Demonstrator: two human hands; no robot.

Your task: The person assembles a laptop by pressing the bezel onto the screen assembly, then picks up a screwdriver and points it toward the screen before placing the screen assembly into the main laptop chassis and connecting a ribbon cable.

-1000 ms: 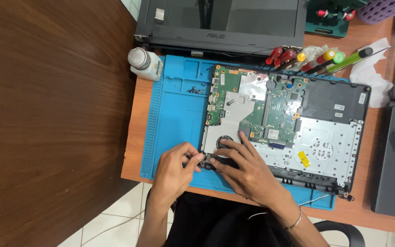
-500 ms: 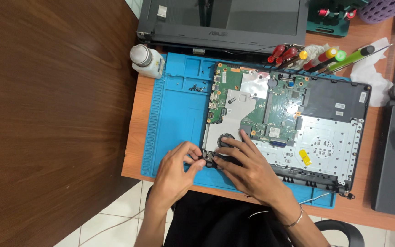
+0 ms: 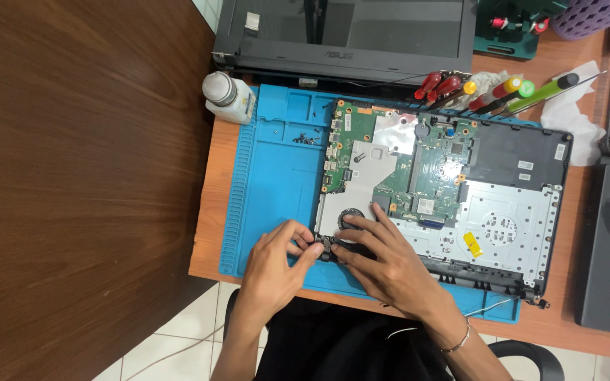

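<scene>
A dark wooden tabletop (image 3: 72, 176) fills the left of the view. To its right, a white bottle (image 3: 226, 95) stands at the 11 o'clock corner of a blue mat (image 3: 277, 183), with loose screws (image 3: 306, 139) lying on the mat just beside it.

At the mat's 6 o'clock edge the left hand (image 3: 273, 271) pinches a small dark part (image 3: 324, 248) at the near-left corner of the open laptop base (image 3: 524, 212); its grip is closed on that part with thumb and fingertips. The right hand (image 3: 383, 264) meets it from 3 o'clock, fingers spread, some pressed on the same part and others resting by the fan (image 3: 351, 215); whether it grips or only steadies the part I cannot tell.

The part looks light, stiff and small, likely easy to drop, so its edges are the place to hold it. The green board (image 3: 432, 169) beside it looks fragile; better to keep fingers off its components.

At 12 o'clock lies a laptop lid (image 3: 347, 35); at 1 o'clock, screwdrivers (image 3: 488, 88) with coloured handles.
</scene>
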